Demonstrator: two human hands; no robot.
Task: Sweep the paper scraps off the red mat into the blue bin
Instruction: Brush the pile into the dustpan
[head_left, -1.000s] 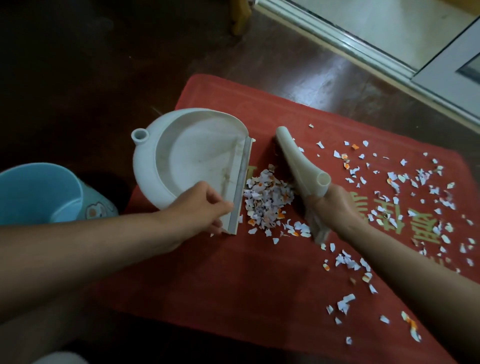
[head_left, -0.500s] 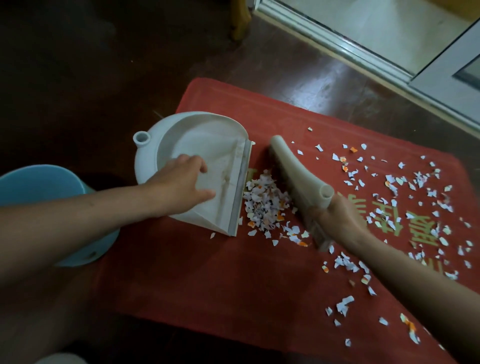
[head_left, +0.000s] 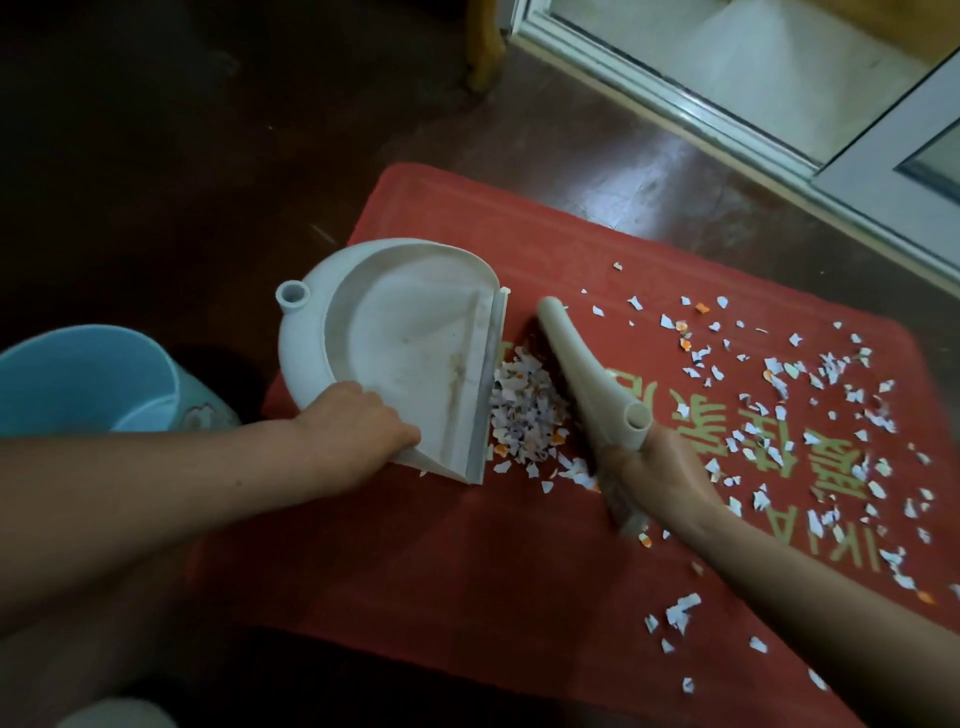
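Two hands busy: left hand (head_left: 358, 422) grips dustpan (head_left: 410, 338) edge, right hand (head_left: 661, 480) grips brush (head_left: 574, 361); scrap pile (head_left: 524, 415) between.

Left of the dustpan (head_left: 410, 353), the blue bin (head_left: 78, 379) is cut by the picture's edge, and the print on it I cannot read. The fingertips of my left hand (head_left: 358, 421) are hidden at the dustpan's near corner. Right of the dustpan, the bristles of the brush (head_left: 587, 374) are a blur below my right hand (head_left: 660, 478), and the red mat (head_left: 415, 571) runs out of frame.
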